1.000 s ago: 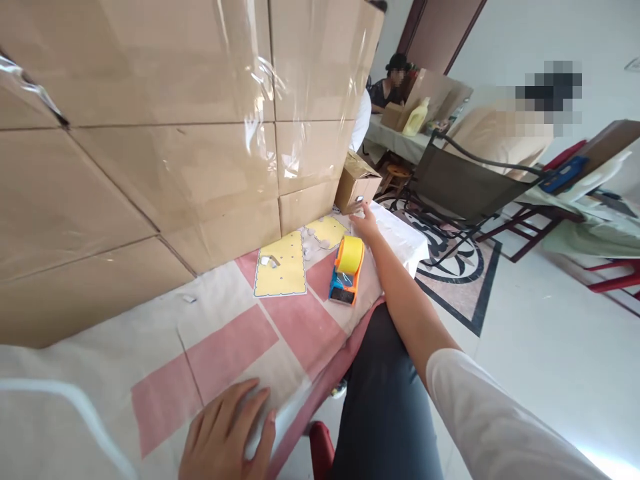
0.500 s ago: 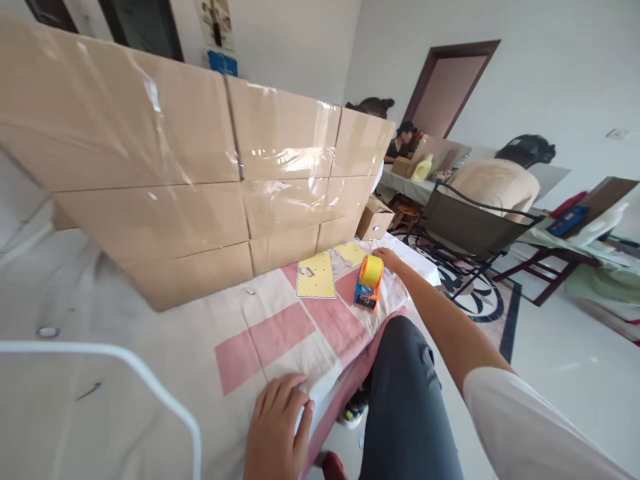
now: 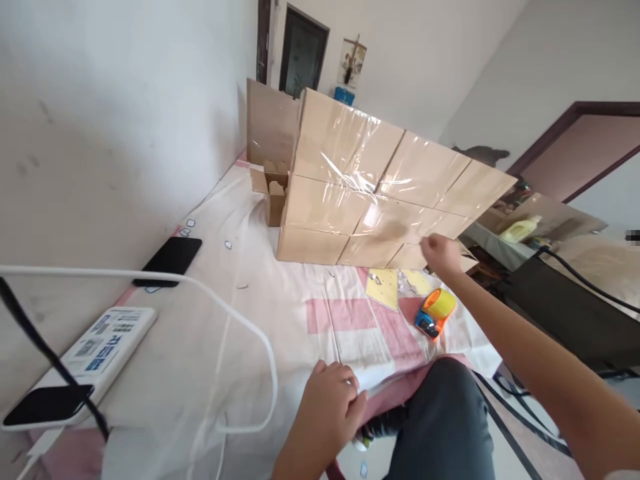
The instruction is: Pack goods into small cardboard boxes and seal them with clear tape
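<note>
My left hand (image 3: pixel 333 408) is low in the view at the table's front edge, its fingers curled; a small pale bit shows by the fingertips, too small to name. My right hand (image 3: pixel 443 255) is raised before the right part of the cardboard partition (image 3: pixel 325 203), fingers closed; what they hold, if anything, is hidden. Below it on the cloth stands an orange and blue tape dispenser with a yellow roll (image 3: pixel 436 312). Left of the dispenser lies a yellow dotted paper sheet (image 3: pixel 383 290), with small scraps on it and another yellow sheet (image 3: pixel 417 281) beside it.
On the left lie a black phone (image 3: pixel 170 260), a white power bank (image 3: pixel 107 353) and a looping white cable (image 3: pixel 250 327). An open small cardboard box (image 3: pixel 275 200) stands behind the partition's left end. A dark chair (image 3: pixel 580 313) and another person are at right.
The view has swung left, bringing the phone and power bank in. My right hand has risen from beside the tape dispenser to the partition's front. My left hand remains near the table edge.
</note>
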The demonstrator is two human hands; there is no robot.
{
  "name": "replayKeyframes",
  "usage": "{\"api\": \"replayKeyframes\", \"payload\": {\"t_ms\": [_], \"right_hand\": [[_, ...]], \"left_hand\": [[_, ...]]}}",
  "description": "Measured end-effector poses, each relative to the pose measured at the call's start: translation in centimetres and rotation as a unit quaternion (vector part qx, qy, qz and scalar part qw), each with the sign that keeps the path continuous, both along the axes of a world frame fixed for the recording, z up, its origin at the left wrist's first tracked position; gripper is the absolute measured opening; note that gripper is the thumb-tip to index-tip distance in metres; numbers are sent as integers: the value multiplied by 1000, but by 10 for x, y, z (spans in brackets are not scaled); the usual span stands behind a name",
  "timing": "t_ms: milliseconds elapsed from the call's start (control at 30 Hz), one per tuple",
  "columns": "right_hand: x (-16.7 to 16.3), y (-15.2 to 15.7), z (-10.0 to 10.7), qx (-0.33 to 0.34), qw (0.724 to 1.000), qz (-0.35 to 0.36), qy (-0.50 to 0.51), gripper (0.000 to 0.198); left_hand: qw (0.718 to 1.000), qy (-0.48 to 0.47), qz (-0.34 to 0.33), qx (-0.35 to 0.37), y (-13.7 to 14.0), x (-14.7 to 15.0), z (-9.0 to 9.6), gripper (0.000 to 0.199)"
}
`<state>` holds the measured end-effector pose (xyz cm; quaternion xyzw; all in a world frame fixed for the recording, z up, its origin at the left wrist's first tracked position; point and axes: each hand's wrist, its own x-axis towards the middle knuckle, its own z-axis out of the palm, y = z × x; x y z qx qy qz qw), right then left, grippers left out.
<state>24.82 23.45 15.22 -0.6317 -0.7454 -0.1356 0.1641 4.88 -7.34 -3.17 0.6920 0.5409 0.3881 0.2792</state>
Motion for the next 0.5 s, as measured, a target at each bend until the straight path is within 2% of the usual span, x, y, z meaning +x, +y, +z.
{"api": "replayKeyframes", "payload": {"t_ms": [67,167,200,267,333,400,433,500], "right_hand": [[-66,-16,-2,-56,995,82,-24,25],[-157,-61,-30,-191,956,213,-67,11],[-184,-78,-43,-227,936,257,-82,11],[-233,-104,-65,-265,899,336,-97,25],[-280,-115,-81,-278,873,391,-92,38],[-329,-111,-93,-276,858,432,-27,47],[-354,-108,-100,-278,851,444,41,49],[-401,-105,-117,-293,844,423,149,54]], "left_hand": [[996,28,-2,-81,-2,-3,2,36],[985,67,-9,-156,-4,-4,-9,24],[984,66,-23,-163,-4,-5,-14,21],[982,44,-68,-171,-5,-8,-24,19],[977,15,-92,-192,-6,-14,-31,21],[973,-17,-85,-216,-6,-19,-34,25],[971,-35,-78,-225,-5,-21,-35,26],[966,-69,-76,-236,-2,-22,-35,25]]}}
